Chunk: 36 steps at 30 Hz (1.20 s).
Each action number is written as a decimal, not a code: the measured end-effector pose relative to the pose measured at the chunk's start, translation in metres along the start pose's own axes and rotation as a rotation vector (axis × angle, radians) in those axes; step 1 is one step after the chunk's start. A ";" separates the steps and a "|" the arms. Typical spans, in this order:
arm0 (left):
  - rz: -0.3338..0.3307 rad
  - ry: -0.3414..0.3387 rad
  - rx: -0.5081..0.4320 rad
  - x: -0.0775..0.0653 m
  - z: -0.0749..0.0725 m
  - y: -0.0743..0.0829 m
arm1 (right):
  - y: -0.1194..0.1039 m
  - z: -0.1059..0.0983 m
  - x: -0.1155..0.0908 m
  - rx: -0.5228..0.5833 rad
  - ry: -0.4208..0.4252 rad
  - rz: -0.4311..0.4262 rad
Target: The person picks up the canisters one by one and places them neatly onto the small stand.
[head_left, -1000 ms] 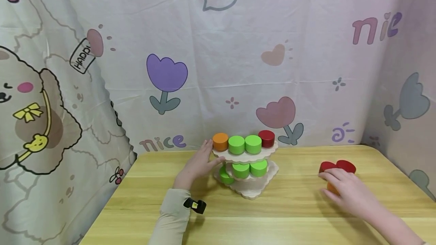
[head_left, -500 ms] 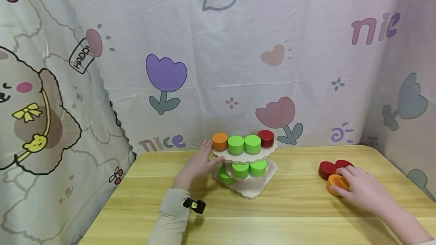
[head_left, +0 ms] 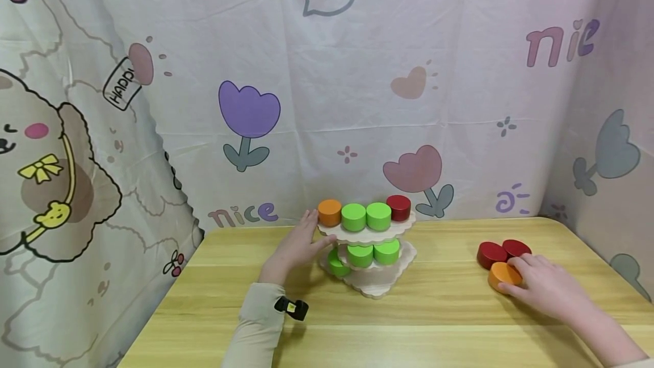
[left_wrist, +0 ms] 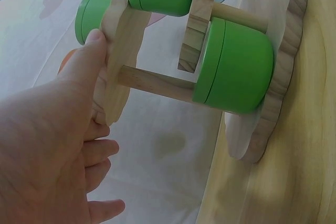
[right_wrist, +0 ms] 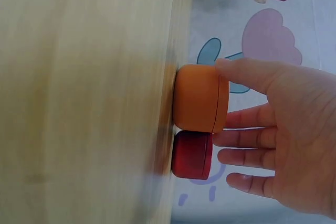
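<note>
A pale wooden tiered stand [head_left: 377, 285] with scalloped shelves stands mid-table. Its top shelf bears one orange, two green [head_left: 353, 217] and one red block [head_left: 398, 208]; green blocks sit on the lower shelves. My left hand [head_left: 296, 249] holds the top shelf's left edge, thumb at the front, the other fingers partly hidden behind it. At the right, my right hand [head_left: 549, 285] pinches an orange cylindrical block [head_left: 503, 277] between thumb and fingers. That block is on the table in the right wrist view, with a red block [right_wrist: 191, 156] close beside it.
Two red blocks [head_left: 492, 255] lie just behind the orange one on the wooden table [head_left: 409, 334]. A printed curtain [head_left: 332, 101] hangs along the table's back edge. A small black device [head_left: 292, 308] is strapped on the left wrist.
My right hand has drawn back off the red blocks, and its thumb and fingers have come round the orange block. The left hand and the stand have stayed put.
</note>
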<state>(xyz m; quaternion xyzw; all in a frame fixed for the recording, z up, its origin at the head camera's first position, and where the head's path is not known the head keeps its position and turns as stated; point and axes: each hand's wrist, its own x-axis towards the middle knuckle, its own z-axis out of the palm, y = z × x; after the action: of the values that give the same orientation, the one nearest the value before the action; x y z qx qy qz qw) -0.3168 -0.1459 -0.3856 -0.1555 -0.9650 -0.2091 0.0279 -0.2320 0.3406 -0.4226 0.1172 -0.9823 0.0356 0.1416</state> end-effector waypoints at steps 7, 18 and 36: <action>0.003 0.005 0.006 0.000 0.000 0.000 | -0.009 0.001 0.001 0.025 -0.004 -0.043; -0.002 -0.001 0.002 0.000 0.001 -0.001 | -0.038 -0.002 0.000 0.041 0.012 -0.134; -0.009 -0.001 -0.007 0.000 0.001 0.000 | -0.087 -0.002 0.001 0.057 0.059 -0.298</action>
<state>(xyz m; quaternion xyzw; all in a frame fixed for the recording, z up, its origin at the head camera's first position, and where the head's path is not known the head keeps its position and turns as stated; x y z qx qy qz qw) -0.3169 -0.1454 -0.3865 -0.1515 -0.9650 -0.2126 0.0260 -0.2109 0.2559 -0.4173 0.2647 -0.9480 0.0453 0.1706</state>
